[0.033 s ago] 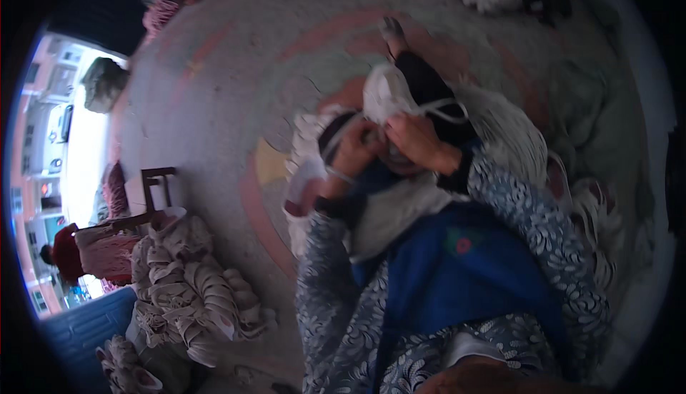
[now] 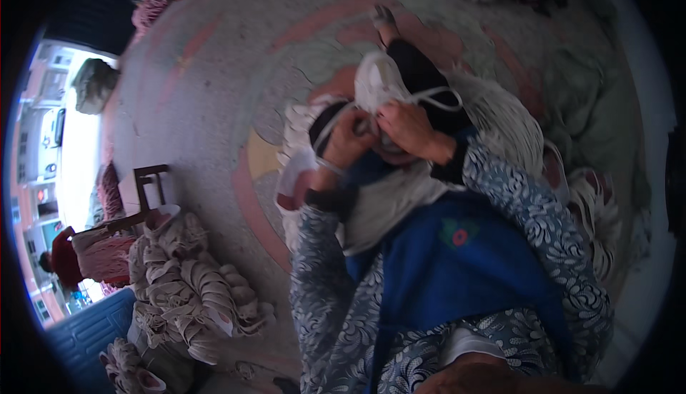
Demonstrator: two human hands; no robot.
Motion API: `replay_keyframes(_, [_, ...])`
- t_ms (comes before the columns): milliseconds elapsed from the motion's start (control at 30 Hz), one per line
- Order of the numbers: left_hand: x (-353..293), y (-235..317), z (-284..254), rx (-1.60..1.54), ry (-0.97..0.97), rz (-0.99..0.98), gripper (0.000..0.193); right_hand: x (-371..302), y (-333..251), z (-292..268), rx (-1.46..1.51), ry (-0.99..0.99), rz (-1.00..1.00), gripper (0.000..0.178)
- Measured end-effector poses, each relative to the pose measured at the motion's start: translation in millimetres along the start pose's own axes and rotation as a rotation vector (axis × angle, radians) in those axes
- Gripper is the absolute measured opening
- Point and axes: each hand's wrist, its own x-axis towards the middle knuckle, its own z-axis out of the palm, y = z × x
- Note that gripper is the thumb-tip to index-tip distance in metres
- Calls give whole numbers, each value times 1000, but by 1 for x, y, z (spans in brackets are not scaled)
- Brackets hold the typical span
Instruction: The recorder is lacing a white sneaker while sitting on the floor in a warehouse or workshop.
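A white shoe upper (image 2: pixel 377 80) lies across my lap, its rounded toe pointing away from me. My left hand (image 2: pixel 351 137) is closed at its near left edge, fingertips pinched on the upper. From the other side, my right hand (image 2: pixel 409 128) meets it with thumb and fingers pressed together, apparently pinching a white lace; the exact grip is hidden. A loop of white lace (image 2: pixel 441 98) sticks out to the right beyond that hand. Over my right thigh hangs a thick bundle of white laces (image 2: pixel 500 112).
Strung shoe uppers (image 2: pixel 196 280) are piled at the left beside a dark wooden chair (image 2: pixel 151 180) and a blue panel (image 2: pixel 89 333). More white uppers (image 2: pixel 300 126) lie by my left knee. Green cloth (image 2: pixel 589 101) is heaped at the right. A person in red (image 2: pixel 66 255) is at the far left.
The whole view has shifted slightly, with the scene moving a little left and up. Both hands stay at the shoe upper in nearly the same pose.
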Motion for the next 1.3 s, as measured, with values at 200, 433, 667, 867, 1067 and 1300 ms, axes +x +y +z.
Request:
replay_keyframes(200, [11,27,8,71,4,0,43,3,-5,-6,-38,66,62,16])
replay_keyframes(433, [-2,28,11,-210,17,-328,37,-4,-5,-9,-139,-58,13,17])
replay_keyframes(667, [-19,49,4,242,527,152,18,-19,-3,-47,193,-174,-14,14])
replay_keyframes(867, [-29,69,-2,-438,-54,-505,42,-41,-25,-94,836,-629,109,16])
replay_keyframes(1067, [-10,74,39,-1026,-289,-748,53,-62,-75,-108,997,-1136,-385,16])
replay_keyframes(1300, [-16,85,44,58,-218,61,14,-73,-41,-115,1059,-702,-324,20])
